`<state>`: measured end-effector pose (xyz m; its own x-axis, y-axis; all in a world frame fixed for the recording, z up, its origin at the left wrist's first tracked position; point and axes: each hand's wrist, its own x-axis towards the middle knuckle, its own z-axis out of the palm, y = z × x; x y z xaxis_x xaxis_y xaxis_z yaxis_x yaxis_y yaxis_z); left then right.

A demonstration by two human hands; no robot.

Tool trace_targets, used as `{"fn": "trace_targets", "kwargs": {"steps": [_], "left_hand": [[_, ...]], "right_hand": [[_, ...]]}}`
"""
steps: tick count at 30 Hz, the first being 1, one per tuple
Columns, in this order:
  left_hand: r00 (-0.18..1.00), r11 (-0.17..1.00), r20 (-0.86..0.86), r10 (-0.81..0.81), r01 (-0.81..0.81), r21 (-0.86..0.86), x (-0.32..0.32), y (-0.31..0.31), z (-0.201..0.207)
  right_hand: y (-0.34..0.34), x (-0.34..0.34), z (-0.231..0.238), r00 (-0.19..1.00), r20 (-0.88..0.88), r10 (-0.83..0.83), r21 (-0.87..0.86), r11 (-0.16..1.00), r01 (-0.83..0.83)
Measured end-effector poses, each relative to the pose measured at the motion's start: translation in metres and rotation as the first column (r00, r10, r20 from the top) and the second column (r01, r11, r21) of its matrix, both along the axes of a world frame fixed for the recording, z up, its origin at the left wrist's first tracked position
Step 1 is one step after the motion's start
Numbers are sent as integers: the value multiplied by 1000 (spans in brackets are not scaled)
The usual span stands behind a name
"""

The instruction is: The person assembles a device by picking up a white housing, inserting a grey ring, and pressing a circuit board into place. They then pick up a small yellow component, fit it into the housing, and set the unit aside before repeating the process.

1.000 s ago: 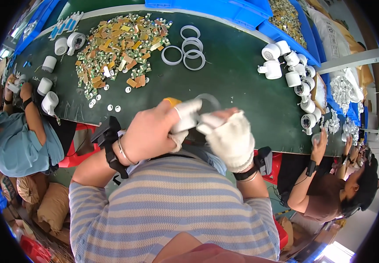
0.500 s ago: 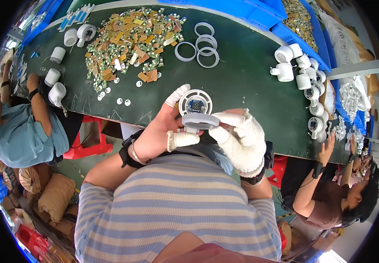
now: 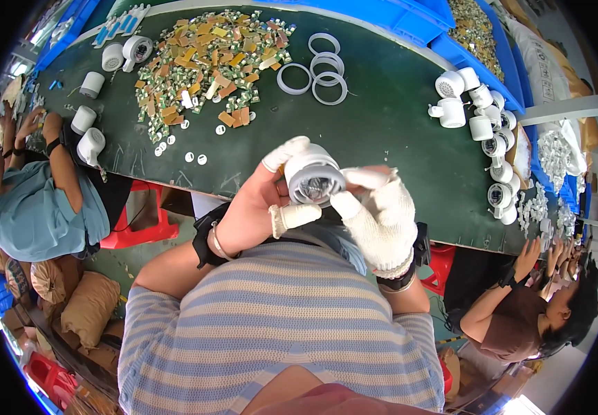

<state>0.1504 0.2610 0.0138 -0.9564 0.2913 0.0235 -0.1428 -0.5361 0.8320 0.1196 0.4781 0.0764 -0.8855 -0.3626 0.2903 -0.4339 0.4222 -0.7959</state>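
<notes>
A white round plastic housing [image 3: 303, 157] is gripped by my left hand [image 3: 243, 216], which wears finger cots on some fingertips. A translucent grey ring [image 3: 322, 171] sits at the housing's near end, and dark inner parts show through it. Whether the ring is seated or only resting there, I cannot tell. My right hand [image 3: 384, 225], in a white knit glove, has its thumb and fingers closed on the ring's right side. Both hands are just off the table's near edge.
A heap of small circuit boards [image 3: 209, 62] covers the table's far left-middle. Several loose grey rings [image 3: 328, 90] lie beyond my hands. White housings [image 3: 479, 128] crowd the right side near blue bins [image 3: 451, 52]; others stand left. Co-workers sit at both sides.
The housing has tilted so its top points away and its open end faces me, with the ring now over that end. Both co-workers' hands have shifted.
</notes>
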Motion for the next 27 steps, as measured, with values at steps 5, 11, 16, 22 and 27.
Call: {"fn": "trace_targets", "kwargs": {"steps": [5,11,16,22,27], "left_hand": [[990,978,-116,-82,57,-200,1,10,1],[916,858,-351,-196,-14,-514,-2,-2,13],[976,897,-41,-213,178,-405,-5,-9,31],[835,-163,-529,-154,-549,-820,-64,-122,-3],[765,-55,-621,-168,-637,-769,-79,-131,-2]], "right_hand": [[-4,-14,-25,997,65,44,-127,991,-35],[-21,-14,-14,974,-211,88,114,991,-65],[-10,-29,-24,983,138,125,51,990,-133],[71,-90,-62,989,-103,-103,495,858,140],[37,-72,-24,945,-280,-167,253,937,240]]}}
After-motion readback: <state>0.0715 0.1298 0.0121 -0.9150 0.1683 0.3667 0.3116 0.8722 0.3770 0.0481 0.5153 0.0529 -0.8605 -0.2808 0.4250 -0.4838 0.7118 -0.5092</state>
